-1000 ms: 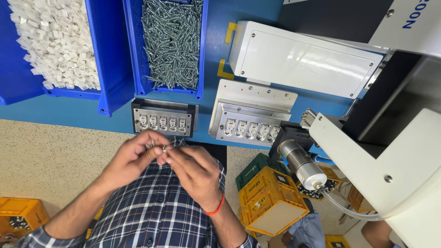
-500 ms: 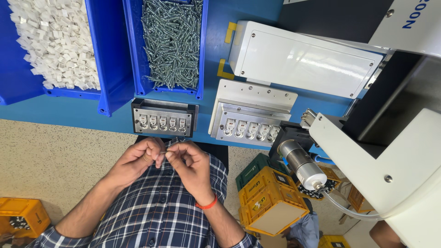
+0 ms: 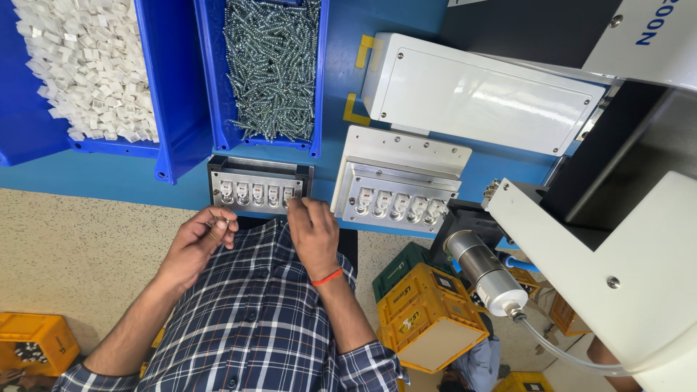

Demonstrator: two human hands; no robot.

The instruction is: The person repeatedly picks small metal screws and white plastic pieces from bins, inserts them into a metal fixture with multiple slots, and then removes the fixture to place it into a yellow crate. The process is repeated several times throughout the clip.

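My right-hand fingertips [image 3: 296, 205] pinch at the right end of the dark fixture [image 3: 260, 186] at centre frame, seemingly on a small part I cannot make out. The right hand [image 3: 314, 236] hovers just below it. My left hand [image 3: 196, 243], lower left of it, is curled shut on a few small screws [image 3: 220, 225]. The fixture's slots all seem filled with white pieces, so I judge loading nearly done and screwing still ahead. Above sit the bin of screws [image 3: 272, 69] and the bin of white parts [image 3: 87, 69]; a second fixture [image 3: 399, 196] lies to the right.
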